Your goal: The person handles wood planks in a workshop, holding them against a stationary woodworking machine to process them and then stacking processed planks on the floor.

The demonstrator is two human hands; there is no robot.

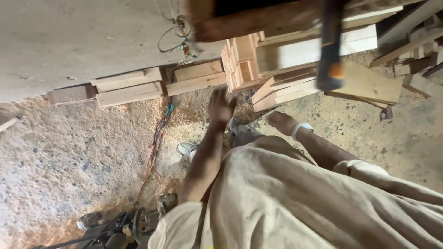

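We reach toward the stacked wood blocks (237,62), which sit on the sawdust floor (69,147) against the wall. Our left hand (220,107) hangs just below that stack, fingers spread, holding nothing. Our right hand (281,122) hovers beside it, loosely curled and empty. We judge that a grip on one block comes next.

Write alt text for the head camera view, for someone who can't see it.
Looking down, a person's empty left hand reaches toward a stack of pale cut wooden blocks on a sawdust-covered floor. Their right hand, with a white wristband, hangs loosely closed beside it.
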